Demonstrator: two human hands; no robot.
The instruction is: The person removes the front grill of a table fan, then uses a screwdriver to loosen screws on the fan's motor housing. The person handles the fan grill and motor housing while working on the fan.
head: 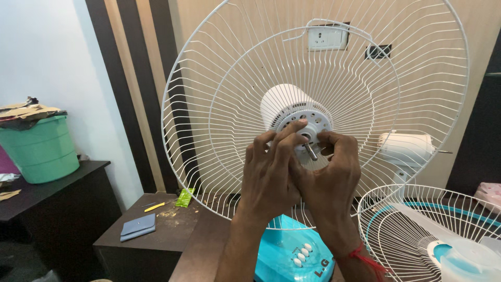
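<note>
A white wire fan guard (219, 94) stands upright on a white motor housing (282, 102), with a metal shaft (311, 152) sticking out of its hub. Both my hands meet at that hub. My left hand (271, 169) has its fingers curled on the round plastic hub ring (313, 121) left of the shaft. My right hand (329, 177), with a red thread at the wrist, pinches the ring from the right. Below them sits the fan's turquoise base (284, 245) with white buttons.
A second fan guard with a turquoise rim (417, 224) lies at the lower right, another white motor (406, 148) behind it. A dark low table (156, 235) carries a grey pouch (138, 227), a yellow tool (154, 207) and a green packet. A green bucket (42, 151) stands left.
</note>
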